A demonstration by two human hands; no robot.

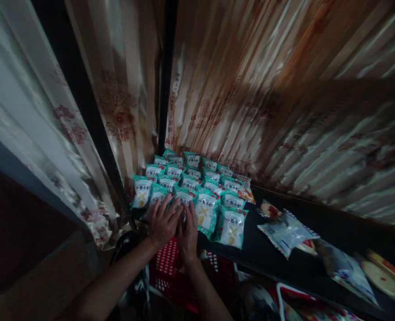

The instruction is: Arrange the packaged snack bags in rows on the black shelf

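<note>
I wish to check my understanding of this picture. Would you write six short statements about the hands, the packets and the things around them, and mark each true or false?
1. The left hand and right hand are at the front packets. True.
2. The packets form a single row. False: they stand in several rows.
3. A curtain hangs behind the packets. True.
4. The packets cover the whole shelf. False: bags lie to their right.
5. The basket is red. True.
6. The basket stands on the shelf. False: it is below.
</note>
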